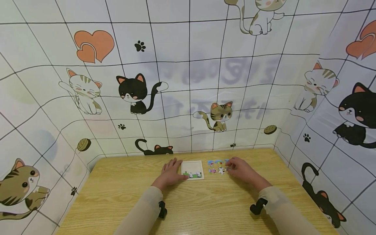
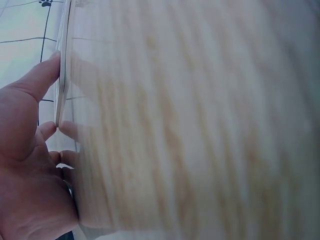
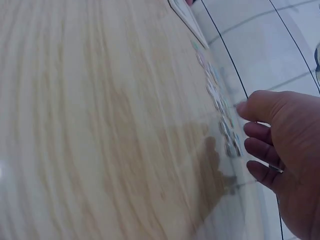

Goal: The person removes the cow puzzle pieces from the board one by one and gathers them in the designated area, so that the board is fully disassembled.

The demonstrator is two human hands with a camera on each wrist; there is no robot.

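I have the left hand point(image 1: 170, 174) beside the wooden puzzle tray point(image 1: 191, 165), fingers loosely extended, thumb resting on its near left corner. Right of the tray, jigsaw pieces point(image 1: 221, 170) lie in two rows on the table point(image 1: 205, 204). Over their right end I see the right hand point(image 1: 243, 170), fingers loosely bent, thumb apart, gripping nothing visible.

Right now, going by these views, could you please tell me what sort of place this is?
Probably a screened-off tabletop play or recording corner: a wooden table with cat-printed sheeting behind and on both sides, and a partly filled puzzle tray beside loose puzzle pieces.
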